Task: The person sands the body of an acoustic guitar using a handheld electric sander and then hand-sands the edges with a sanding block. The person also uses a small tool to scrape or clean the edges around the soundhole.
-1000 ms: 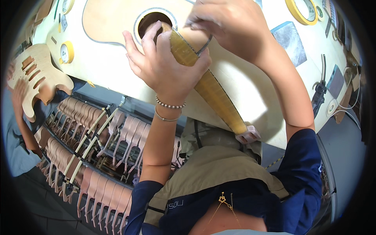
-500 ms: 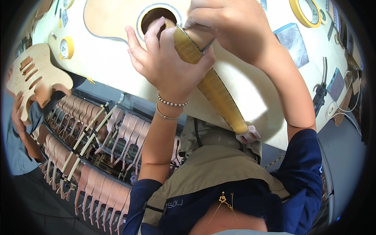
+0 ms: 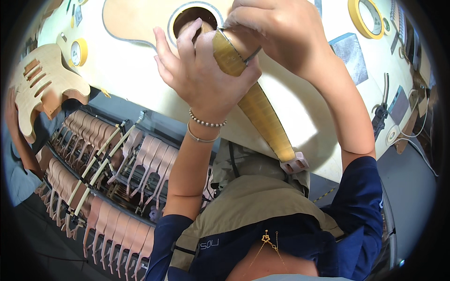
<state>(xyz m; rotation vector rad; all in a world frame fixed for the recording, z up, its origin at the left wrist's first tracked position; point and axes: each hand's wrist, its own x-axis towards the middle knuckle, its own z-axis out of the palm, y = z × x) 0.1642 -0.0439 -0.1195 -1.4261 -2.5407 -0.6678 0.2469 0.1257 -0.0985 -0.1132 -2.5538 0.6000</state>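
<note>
An acoustic guitar lies on the bench, its pale body [image 3: 133, 21] at the top and its neck [image 3: 265, 117] slanting toward me. Yellowish tape seems to cover the fretboard, down to the pinkish headstock [image 3: 295, 163]. My left hand [image 3: 206, 75] straddles the neck near the sound hole [image 3: 194, 14], thumb on the right edge, fingers spread along the left. Bent over the fretboard's body end, my right hand [image 3: 272, 23] pinches with closed fingertips. What it holds is hidden. A thin dark edge shows beside the neck, under my right hand.
Yellow tape rolls lie left [image 3: 78, 52] and right [image 3: 365, 18] on the white bench [image 3: 300, 112]. A grey abrasive-looking block [image 3: 350, 56] rests right of my forearm. At left a co-worker's hand steadies a solid guitar body [image 3: 47, 89]. Below stands a rack of wooden necks [image 3: 117, 225].
The view has shifted slightly. Both hands keep their places on the guitar, with only small finger movement. The co-worker's guitar body has shifted a little.
</note>
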